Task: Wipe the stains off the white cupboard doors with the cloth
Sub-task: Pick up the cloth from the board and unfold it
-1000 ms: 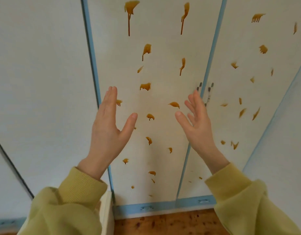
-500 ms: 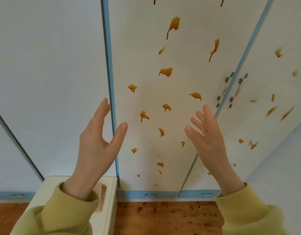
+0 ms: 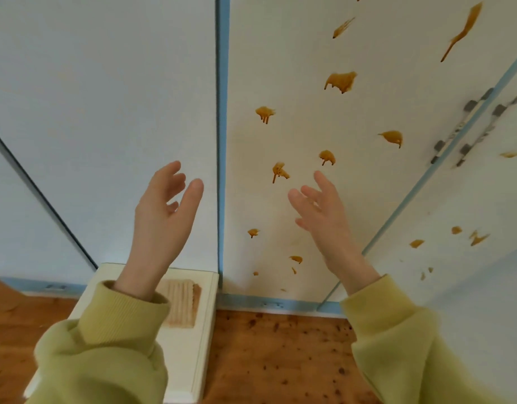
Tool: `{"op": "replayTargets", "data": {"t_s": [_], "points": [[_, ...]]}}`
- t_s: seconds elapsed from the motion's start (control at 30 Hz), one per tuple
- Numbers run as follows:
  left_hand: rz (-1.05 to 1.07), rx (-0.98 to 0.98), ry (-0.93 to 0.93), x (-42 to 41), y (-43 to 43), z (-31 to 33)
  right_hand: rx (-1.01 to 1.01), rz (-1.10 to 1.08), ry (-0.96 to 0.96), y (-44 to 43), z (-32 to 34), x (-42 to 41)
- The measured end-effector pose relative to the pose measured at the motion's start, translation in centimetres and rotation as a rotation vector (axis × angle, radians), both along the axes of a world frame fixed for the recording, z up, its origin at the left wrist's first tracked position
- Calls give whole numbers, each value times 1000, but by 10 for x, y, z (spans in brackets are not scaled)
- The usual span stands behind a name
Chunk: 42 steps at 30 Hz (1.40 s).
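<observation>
A white cupboard door (image 3: 303, 48) with blue edging fills the middle of the view, spattered with several orange-brown stains (image 3: 340, 81). A second stained door (image 3: 470, 199) stands to its right. My left hand (image 3: 162, 220) is raised in front of the plain left panel, fingers relaxed, holding nothing. My right hand (image 3: 324, 214) is raised before the stained door, fingers spread, empty. A beige ribbed cloth (image 3: 183, 304) lies folded on a low white stool (image 3: 206, 330) below my left wrist, partly hidden by my sleeve.
Two grey door handles (image 3: 467, 126) flank the blue seam between the stained doors. A plain white panel (image 3: 105, 112) stands on the left. The wooden floor (image 3: 280, 360) runs below a blue baseboard (image 3: 274, 304). A pale wall (image 3: 484, 301) closes the right side.
The view has tilted down and turned left, bringing the stool and cloth into sight. Both hands stay raised and empty, with my left fingers a little more curled.
</observation>
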<state>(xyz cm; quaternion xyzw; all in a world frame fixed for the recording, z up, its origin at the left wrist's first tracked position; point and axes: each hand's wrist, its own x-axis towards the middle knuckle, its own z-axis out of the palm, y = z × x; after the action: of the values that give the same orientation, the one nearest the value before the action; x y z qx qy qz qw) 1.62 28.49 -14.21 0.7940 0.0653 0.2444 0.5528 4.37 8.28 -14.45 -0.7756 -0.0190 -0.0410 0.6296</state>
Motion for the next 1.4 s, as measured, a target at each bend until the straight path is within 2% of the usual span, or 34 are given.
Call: {"op": "replayTargets", "data": {"t_s": [0.13,0.33,0.63,0.73,0.87,1.2,1.4], "points": [[-7,-75,95,9,37,-25,13,8,118,48,-28,3],[-28,-60,260,21,110,-72,-21,-71,242,116,-74,5],[-104,257,576,38,176,-174,39,-130,468,173,-150,5],[-117,262,695,44,186,-211,58,-152,568,186,-192,15],[-110,260,829,55,188,-268,-13,-105,626,194,-257,22],[-110,378,1021,82,188,-435,-151,-51,757,198,-429,42],[-88,448,1084,86,193,-499,-225,-15,768,210,-499,48]]}}
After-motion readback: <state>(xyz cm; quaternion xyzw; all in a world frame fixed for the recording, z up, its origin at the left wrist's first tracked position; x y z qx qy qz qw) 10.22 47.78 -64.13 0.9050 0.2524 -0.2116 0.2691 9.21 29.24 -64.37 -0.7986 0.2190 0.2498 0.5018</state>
